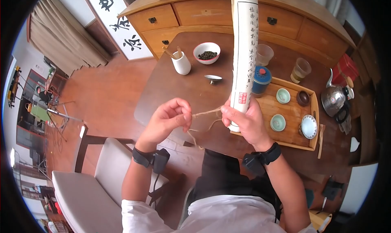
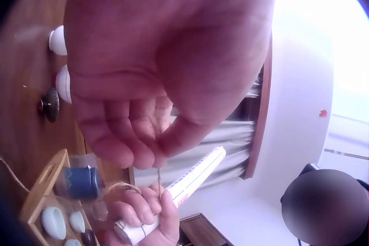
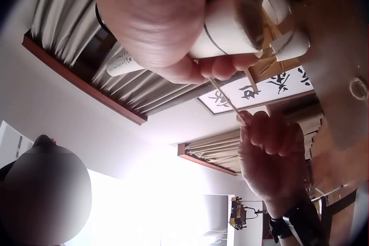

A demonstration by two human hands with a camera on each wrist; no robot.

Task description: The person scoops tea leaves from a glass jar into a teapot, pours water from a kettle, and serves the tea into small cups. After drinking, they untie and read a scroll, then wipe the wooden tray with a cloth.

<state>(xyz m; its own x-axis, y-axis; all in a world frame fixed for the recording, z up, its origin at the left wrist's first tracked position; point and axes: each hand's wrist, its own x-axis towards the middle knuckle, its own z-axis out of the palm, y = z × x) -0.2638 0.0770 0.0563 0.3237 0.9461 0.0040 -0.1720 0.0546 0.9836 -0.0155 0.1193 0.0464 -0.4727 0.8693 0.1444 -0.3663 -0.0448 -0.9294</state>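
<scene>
My right hand (image 1: 250, 121) grips the lower end of a rolled paper scroll (image 1: 244, 49), which stands nearly upright with black characters and a red seal mark on its outside. Between thumb and fingertips my left hand (image 1: 169, 121) pinches a thin piece of twine (image 1: 207, 111). That twine runs taut across to the right thumb at the scroll, and a loose length droops below. The left wrist view shows the twine (image 2: 159, 178) stretched from the left fingertips toward the right fist around the scroll (image 2: 199, 175). From the right wrist, the left hand (image 3: 271, 151) appears beyond the scroll's end.
On the brown table (image 1: 163, 82) are a wooden tray (image 1: 264, 106) with several cups, a blue canister (image 1: 262, 80), a bowl of dark tea leaves (image 1: 207, 53), a white tool holder (image 1: 181, 64) and a kettle (image 1: 336, 96). A pale chair (image 1: 110, 172) stands at the left.
</scene>
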